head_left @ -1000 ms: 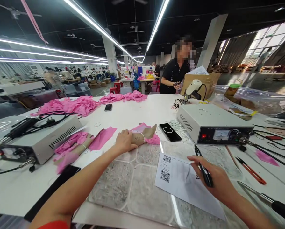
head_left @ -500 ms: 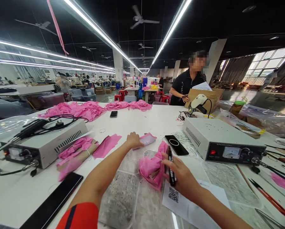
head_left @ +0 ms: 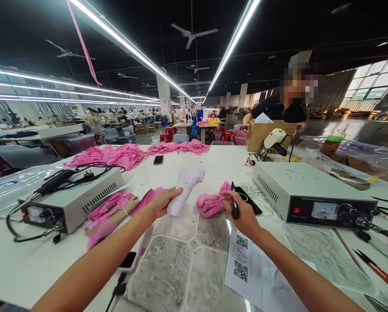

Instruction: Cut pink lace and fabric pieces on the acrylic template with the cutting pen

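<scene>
My left hand [head_left: 168,201] is closed on the lower end of a limp white piece [head_left: 184,187] with a patch of small dark holes; whether it is cloth or paper I cannot tell. Across from it, my right hand [head_left: 242,211] is closed, with a black marker pen [head_left: 234,203] upright between the fingers. Its fingertips also touch a bunched pink fabric bundle [head_left: 209,205] on the grey tile-patterned mat [head_left: 164,268]. Below my right hand lies a white paper sheet [head_left: 265,277] with QR codes.
A grey box with a meter [head_left: 314,190] stands at right, another [head_left: 79,199] at left with a tool on top. Nearby are a tied pink bundle [head_left: 111,212], a black phone [head_left: 252,203], tweezers [head_left: 376,268] and a pink fabric heap [head_left: 115,156]. A person holds a cardboard box [head_left: 270,132].
My left hand has lifted the white piece off the table. The pink bundle and my right hand have shifted slightly away from me. The person opposite has moved right and bent over the box.
</scene>
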A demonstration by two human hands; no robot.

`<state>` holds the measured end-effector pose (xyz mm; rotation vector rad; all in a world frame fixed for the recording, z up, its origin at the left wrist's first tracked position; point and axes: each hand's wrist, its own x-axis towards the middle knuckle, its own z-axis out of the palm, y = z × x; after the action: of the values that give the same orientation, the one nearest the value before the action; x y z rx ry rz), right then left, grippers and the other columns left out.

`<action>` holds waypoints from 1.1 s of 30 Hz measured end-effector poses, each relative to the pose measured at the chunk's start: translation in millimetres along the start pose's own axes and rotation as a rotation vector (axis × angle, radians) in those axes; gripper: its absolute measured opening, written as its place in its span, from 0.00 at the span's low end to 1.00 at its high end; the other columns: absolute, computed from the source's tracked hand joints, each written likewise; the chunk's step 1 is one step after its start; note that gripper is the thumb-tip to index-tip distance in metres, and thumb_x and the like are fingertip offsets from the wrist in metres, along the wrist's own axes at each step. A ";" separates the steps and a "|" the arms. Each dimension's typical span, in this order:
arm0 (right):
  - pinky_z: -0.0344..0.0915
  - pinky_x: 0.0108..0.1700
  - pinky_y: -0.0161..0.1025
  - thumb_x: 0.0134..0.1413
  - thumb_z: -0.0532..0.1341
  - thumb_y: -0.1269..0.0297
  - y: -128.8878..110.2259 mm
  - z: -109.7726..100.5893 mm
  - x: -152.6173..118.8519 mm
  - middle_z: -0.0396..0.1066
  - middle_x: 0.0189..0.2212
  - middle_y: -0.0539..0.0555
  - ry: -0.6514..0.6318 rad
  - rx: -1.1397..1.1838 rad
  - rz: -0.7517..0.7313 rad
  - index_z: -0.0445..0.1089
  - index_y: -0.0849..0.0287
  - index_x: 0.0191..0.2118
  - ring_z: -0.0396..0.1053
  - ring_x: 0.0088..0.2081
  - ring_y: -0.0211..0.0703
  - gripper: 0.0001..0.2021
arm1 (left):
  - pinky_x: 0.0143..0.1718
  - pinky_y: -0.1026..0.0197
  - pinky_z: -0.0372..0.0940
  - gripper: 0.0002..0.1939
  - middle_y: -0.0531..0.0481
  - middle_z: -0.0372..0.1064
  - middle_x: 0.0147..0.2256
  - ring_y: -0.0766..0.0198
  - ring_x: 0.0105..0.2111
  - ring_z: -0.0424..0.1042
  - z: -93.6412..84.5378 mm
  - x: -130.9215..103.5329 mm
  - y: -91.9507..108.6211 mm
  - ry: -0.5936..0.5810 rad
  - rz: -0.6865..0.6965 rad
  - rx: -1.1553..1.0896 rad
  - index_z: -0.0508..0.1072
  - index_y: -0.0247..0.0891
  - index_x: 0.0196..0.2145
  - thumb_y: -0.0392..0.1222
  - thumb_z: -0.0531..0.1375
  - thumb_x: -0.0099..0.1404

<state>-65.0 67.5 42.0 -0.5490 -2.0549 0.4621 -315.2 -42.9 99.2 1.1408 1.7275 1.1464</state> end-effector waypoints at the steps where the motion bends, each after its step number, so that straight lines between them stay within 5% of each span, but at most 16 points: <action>1: 0.71 0.42 0.45 0.60 0.55 0.62 -8.3 -9.0 -5.2 0.74 0.41 0.58 0.064 0.078 0.025 0.64 0.57 0.53 0.74 0.38 0.46 0.16 | 0.32 0.62 0.66 0.26 0.46 0.70 0.32 0.64 0.29 0.69 6.5 -17.2 -5.3 -0.020 -0.008 -0.076 0.70 0.33 0.42 0.60 0.57 0.60; 6: 0.70 0.32 0.40 0.57 0.57 0.59 -59.4 -53.1 -51.1 0.75 0.37 0.55 0.249 0.235 0.196 0.71 0.54 0.48 0.72 0.31 0.43 0.14 | 0.29 0.66 0.62 0.26 0.50 0.69 0.30 0.68 0.26 0.66 62.4 -95.5 -45.8 -0.137 -0.271 -0.689 0.71 0.33 0.38 0.51 0.72 0.45; 9: 0.67 0.24 0.35 0.54 0.59 0.61 -83.4 -58.3 -83.3 0.73 0.25 0.51 0.147 0.300 0.398 0.71 0.55 0.41 0.70 0.24 0.40 0.09 | 0.32 0.64 0.64 0.27 0.50 0.70 0.30 0.67 0.29 0.68 91.4 -132.1 -61.4 -0.167 -0.439 -0.761 0.71 0.33 0.38 0.46 0.73 0.42; 13: 0.61 0.17 0.31 0.52 0.60 0.61 -96.1 -43.1 -116.5 0.67 0.17 0.48 0.053 0.404 0.558 0.67 0.57 0.32 0.68 0.20 0.39 0.05 | 0.36 0.60 0.66 0.26 0.48 0.72 0.32 0.62 0.32 0.71 107.5 -161.0 -65.9 -0.234 -0.568 -0.705 0.71 0.35 0.40 0.46 0.72 0.44; 25: 0.59 0.17 0.31 0.51 0.58 0.67 -110.0 -14.8 -111.6 0.63 0.15 0.44 -0.053 0.260 0.387 0.67 0.56 0.29 0.59 0.14 0.33 0.03 | 0.28 0.63 0.63 0.30 0.49 0.71 0.31 0.64 0.28 0.69 112.1 -164.7 -61.2 -0.194 -0.683 -0.668 0.71 0.34 0.39 0.48 0.72 0.39; 33: 0.60 0.18 0.31 0.52 0.58 0.67 -109.9 -4.8 -109.0 0.65 0.16 0.44 -0.090 0.202 0.308 0.67 0.55 0.29 0.61 0.16 0.33 0.02 | 0.31 0.62 0.63 0.28 0.47 0.73 0.31 0.63 0.29 0.69 112.5 -165.9 -62.0 -0.197 -0.645 -0.726 0.72 0.33 0.39 0.46 0.72 0.40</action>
<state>-31.6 -82.9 26.3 -0.7363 -1.9849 0.8799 -176.7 -181.3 24.0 0.2107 1.2092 1.0530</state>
